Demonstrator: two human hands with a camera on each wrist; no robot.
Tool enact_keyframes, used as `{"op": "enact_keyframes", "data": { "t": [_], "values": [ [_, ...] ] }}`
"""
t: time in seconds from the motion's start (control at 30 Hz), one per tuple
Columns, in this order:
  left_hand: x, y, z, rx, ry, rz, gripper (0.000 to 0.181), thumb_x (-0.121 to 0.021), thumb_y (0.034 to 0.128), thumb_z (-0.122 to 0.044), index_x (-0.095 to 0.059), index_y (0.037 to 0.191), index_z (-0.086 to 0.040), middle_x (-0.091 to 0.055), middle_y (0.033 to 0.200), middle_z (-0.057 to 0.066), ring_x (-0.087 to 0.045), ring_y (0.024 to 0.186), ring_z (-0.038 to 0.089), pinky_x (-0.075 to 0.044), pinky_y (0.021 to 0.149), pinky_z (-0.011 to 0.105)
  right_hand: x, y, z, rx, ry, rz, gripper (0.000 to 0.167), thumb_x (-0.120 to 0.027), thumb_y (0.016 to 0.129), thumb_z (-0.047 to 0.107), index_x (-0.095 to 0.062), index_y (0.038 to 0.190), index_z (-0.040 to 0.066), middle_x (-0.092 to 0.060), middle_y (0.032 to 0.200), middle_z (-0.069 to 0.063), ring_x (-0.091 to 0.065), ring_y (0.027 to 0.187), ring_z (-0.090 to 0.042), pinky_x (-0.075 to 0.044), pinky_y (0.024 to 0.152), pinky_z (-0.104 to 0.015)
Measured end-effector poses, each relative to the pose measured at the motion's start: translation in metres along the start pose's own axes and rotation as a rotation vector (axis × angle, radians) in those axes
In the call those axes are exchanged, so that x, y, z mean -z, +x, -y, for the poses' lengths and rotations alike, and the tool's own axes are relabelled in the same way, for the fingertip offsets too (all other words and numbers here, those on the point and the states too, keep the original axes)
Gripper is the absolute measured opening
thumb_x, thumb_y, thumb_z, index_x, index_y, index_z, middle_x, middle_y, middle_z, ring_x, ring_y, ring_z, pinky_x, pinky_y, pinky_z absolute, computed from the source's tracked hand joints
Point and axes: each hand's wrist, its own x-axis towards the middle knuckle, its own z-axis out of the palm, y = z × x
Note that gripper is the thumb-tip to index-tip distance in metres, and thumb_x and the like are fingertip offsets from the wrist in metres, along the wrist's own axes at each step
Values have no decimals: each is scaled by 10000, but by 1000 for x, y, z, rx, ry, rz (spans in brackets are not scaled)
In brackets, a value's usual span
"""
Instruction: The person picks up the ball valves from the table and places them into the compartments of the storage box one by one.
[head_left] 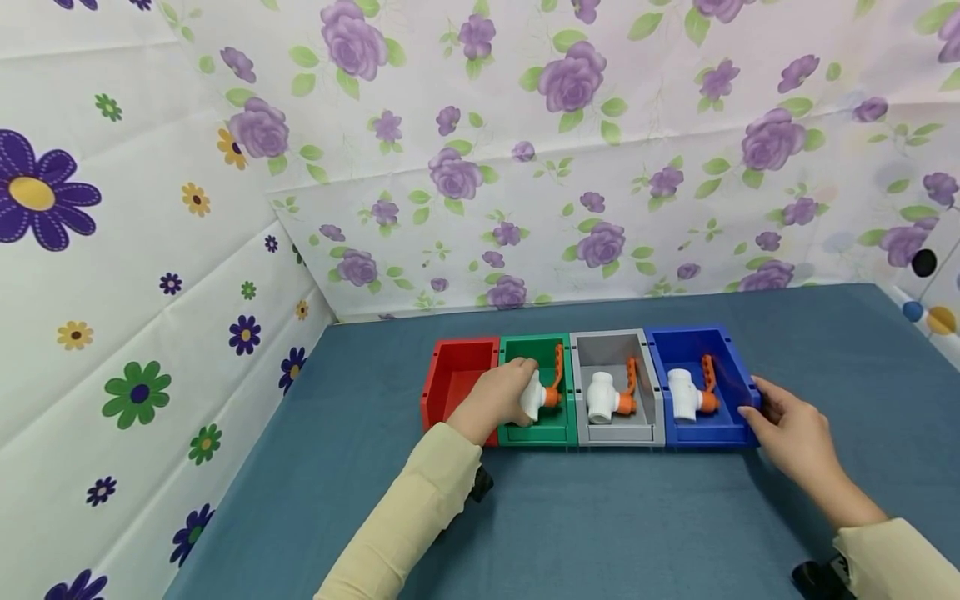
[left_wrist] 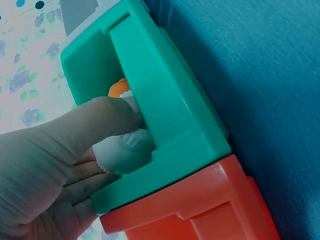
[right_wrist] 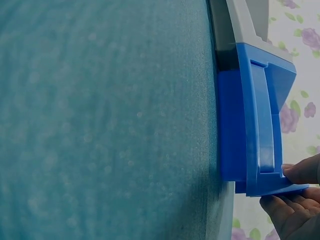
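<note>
Your cream sleeves are crossing the bottom centre and lower right corner of the head view. Near the middle, your left hand is gripping a white ball valve with an orange lever, positioned within the green bin. Just left, the red bin is standing beside it; rightward, the gray bin and blue bin are each holding a similar valve. Lower right, your right hand is pinching the blue bin's right wall.

Across the left wrist view, your thumb and fingers are clamping the valve's white body from both sides, left of centre.

At the right wrist view's lower right, your thumb and fingers are clasping the blue bin's edge; blue-green cloth is filling the left.
</note>
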Motion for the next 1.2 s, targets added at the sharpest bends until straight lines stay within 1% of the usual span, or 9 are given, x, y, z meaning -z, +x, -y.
{"op": "enact_keyframes", "data": {
  "t": [0.07,0.23,0.33,0.47,0.5,0.67,0.83,0.97,1.2],
  "values": [
    [0,1,-1,0,38,3,700,-860,690,-204,-507,1285,-99,-587,1225,55,-558,1052,179,-554,826,299,0,0,0,-5,-1,2,465,-584,923,68,-451,1296,-175,-518,1170,-419,-574,1023,-523,-520,722,-529],
    [1,4,-4,-17,182,16,704,-855,697,-248,-520,1295,-91,-615,1213,49,-589,1018,170,-560,807,296,0,0,1,-19,-1,12,471,-575,930,73,-439,1306,-176,-507,1184,-420,-564,1036,-526,-512,740,-534],
    [2,5,-4,-27,225,11,631,-854,695,-261,-555,1225,-94,-642,1140,39,-601,934,157,-561,763,285,0,1,1,-21,0,12,474,-573,931,72,-434,1311,-175,-505,1189,-420,-561,1040,-527,-507,749,-536],
    [3,7,-4,-52,258,0,474,-849,696,-259,-589,1067,-119,-655,992,12,-567,795,132,-536,675,255,1,1,2,-24,0,12,476,-571,932,71,-430,1314,-175,-503,1188,-422,-561,1039,-527,-507,747,-535],
    [3,7,-4,-58,263,2,455,-847,697,-259,-593,1047,-121,-654,975,9,-557,777,129,-529,661,250,1,1,2,-24,-1,11,475,-571,931,70,-431,1312,-176,-505,1185,-422,-563,1037,-526,-511,741,-532],
    [4,7,-4,-64,285,16,433,-847,697,-272,-613,1030,-125,-659,956,3,-554,761,129,-520,643,245,0,0,2,-24,-9,13,475,-576,928,73,-437,1307,-177,-515,1175,-420,-574,1027,-520,-523,725,-530],
    [6,8,-7,-66,324,26,457,-852,693,-308,-641,1055,-125,-676,965,9,-579,779,144,-537,677,269,0,0,2,-24,-8,12,473,-573,929,72,-436,1307,-177,-512,1179,-420,-570,1030,-523,-514,740,-537],
    [6,9,-8,-66,366,44,446,-850,694,-322,-658,1051,-136,-682,948,4,-577,769,136,-536,684,260,0,1,2,-22,-4,18,480,-573,932,79,-429,1311,-178,-508,1180,-424,-566,1030,-529,-505,750,-542],
    [4,10,-7,-87,398,38,401,-848,698,-310,-670,1018,-147,-687,925,-7,-570,747,125,-534,662,253,-1,2,1,-35,-6,25,484,-572,936,87,-426,1316,-175,-500,1192,-422,-559,1042,-530,-504,754,-540]
  ]
}}
